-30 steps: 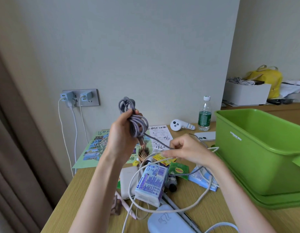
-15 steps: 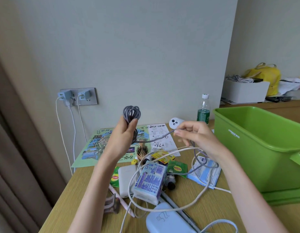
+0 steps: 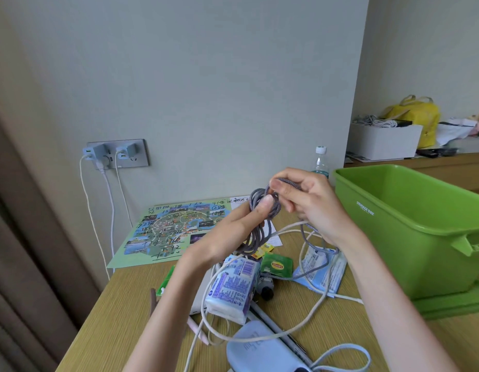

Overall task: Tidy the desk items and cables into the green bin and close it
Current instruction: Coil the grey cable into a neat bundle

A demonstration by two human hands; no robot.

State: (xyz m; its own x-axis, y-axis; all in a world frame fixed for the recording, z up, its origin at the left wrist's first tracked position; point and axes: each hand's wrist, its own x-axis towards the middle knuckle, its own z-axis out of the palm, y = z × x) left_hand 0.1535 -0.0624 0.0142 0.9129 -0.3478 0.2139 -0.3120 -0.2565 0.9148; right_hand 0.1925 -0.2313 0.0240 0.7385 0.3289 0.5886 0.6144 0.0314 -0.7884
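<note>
My left hand (image 3: 227, 234) grips a coiled grey braided cable (image 3: 259, 232) held above the desk. My right hand (image 3: 310, 202) pinches the loose end of that same cable against the top of the coil; the remaining length hangs down to the desk at the right. The open green bin (image 3: 410, 226) stands on its lid at the right, apparently with nothing in it. Below my hands lie a loose white cable (image 3: 313, 318), a tissue pack (image 3: 233, 288) and a green tea sachet (image 3: 277, 265).
A map sheet (image 3: 174, 232) lies against the wall. A water bottle (image 3: 320, 162) stands behind my right hand. A pale blue pouch (image 3: 262, 350) with a strap sits at the near edge. Chargers (image 3: 115, 154) with white cords fill the wall socket. A curtain hangs at left.
My right hand has moved left and up to meet the left hand, laying more cable on the coil. The left hand has lowered and shifted right.
</note>
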